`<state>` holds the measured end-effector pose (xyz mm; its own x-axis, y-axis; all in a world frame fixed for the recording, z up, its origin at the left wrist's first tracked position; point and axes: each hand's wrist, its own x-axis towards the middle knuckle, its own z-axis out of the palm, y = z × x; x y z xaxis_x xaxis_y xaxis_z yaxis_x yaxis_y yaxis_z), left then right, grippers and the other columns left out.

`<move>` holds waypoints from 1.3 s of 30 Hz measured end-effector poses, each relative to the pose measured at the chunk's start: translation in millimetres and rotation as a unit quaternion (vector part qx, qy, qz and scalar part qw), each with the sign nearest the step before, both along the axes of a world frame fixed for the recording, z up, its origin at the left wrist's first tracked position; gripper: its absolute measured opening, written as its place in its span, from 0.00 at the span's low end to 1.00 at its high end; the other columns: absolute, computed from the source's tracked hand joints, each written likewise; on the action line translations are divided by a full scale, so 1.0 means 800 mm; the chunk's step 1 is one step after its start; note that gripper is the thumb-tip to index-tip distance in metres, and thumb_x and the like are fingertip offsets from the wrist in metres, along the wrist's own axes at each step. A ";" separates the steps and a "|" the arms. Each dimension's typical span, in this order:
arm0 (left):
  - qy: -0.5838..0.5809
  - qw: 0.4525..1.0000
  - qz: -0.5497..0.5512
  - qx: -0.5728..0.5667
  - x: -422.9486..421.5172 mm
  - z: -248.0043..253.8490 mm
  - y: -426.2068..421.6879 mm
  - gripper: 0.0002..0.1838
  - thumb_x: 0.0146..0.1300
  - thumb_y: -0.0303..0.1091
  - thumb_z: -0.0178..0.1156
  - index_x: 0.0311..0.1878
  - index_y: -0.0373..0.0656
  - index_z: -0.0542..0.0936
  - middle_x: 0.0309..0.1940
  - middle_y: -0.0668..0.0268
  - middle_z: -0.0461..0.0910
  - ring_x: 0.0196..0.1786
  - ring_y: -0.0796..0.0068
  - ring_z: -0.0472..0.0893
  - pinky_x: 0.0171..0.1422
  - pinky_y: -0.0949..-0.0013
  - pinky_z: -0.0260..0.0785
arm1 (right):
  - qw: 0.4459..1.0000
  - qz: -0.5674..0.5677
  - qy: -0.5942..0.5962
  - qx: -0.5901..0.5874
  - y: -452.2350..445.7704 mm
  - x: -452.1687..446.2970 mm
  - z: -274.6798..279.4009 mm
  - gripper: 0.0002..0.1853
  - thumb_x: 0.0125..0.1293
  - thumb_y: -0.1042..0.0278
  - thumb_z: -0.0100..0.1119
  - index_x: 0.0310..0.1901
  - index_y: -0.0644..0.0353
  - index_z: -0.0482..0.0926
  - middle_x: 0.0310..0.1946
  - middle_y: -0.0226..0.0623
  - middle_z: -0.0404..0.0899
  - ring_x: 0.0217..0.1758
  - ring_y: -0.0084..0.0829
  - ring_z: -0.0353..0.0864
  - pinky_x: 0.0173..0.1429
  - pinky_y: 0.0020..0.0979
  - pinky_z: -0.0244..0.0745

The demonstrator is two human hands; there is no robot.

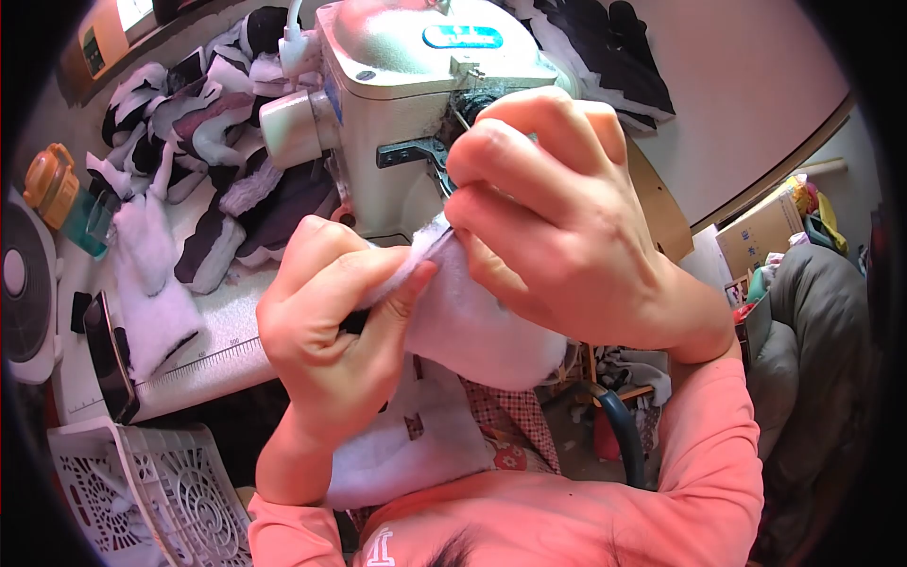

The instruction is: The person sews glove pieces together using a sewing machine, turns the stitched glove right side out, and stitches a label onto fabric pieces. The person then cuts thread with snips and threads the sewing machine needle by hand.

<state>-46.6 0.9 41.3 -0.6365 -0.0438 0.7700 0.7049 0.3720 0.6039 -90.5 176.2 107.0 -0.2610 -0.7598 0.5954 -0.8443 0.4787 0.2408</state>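
A piece of white plush fabric (487, 331) hangs between my two hands, just in front of a cream-coloured sewing machine (378, 104). My left hand (335, 326) is closed, pinching the fabric's upper edge between thumb and forefinger. My right hand (557, 213) is closed too, its curled fingers on the same edge beside the machine's dark metal arm (412, 153). The right fingertips are partly hidden, and a thin dark sliver shows at the edge under them. More white plush (416, 454) lies over my lap.
Black-and-white plush pieces (203, 142) are heaped left of the machine. A phone (111, 359) leans at the table's left edge, near an orange-lidded bottle (71, 198) and a fan (26, 283). Below stands a white plastic basket (156, 491). A cardboard box (761, 231) is at right.
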 end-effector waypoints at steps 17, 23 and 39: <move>-0.150 0.987 -0.033 0.047 -0.011 0.001 0.007 0.07 0.48 0.20 0.71 0.32 0.35 0.85 0.21 0.67 0.70 0.25 0.74 0.69 0.30 0.71 0.60 | 0.998 -0.036 -0.055 -0.004 -0.001 0.004 -0.006 0.07 0.51 0.75 0.62 0.31 0.58 0.75 0.33 0.30 0.78 0.53 0.35 0.77 0.56 0.36 0.59; -0.009 1.000 -0.020 0.005 -0.024 -0.018 0.001 0.09 0.46 0.17 0.72 0.32 0.36 0.84 0.21 0.68 0.70 0.27 0.73 0.68 0.31 0.71 0.60 | 0.992 -0.028 0.028 -0.123 0.026 0.025 0.016 0.07 0.67 0.67 0.56 0.35 0.60 0.81 0.34 0.34 0.82 0.49 0.40 0.76 0.55 0.38 0.69; 0.024 0.999 -0.032 -0.013 -0.044 -0.017 0.034 0.13 0.45 0.17 0.72 0.37 0.37 0.85 0.23 0.69 0.72 0.27 0.74 0.69 0.31 0.72 0.61 | 0.924 0.131 -0.060 -0.355 -0.011 0.054 -0.170 0.09 0.64 0.78 0.54 0.45 0.68 0.80 0.45 0.46 0.82 0.43 0.39 0.85 0.45 0.32 0.81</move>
<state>-81.5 28.3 27.5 -0.5992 0.0153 0.8005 0.7559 0.3405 0.5592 -47.4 167.8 -28.8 -0.2206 -0.2358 0.9464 -0.9538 0.2550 -0.1588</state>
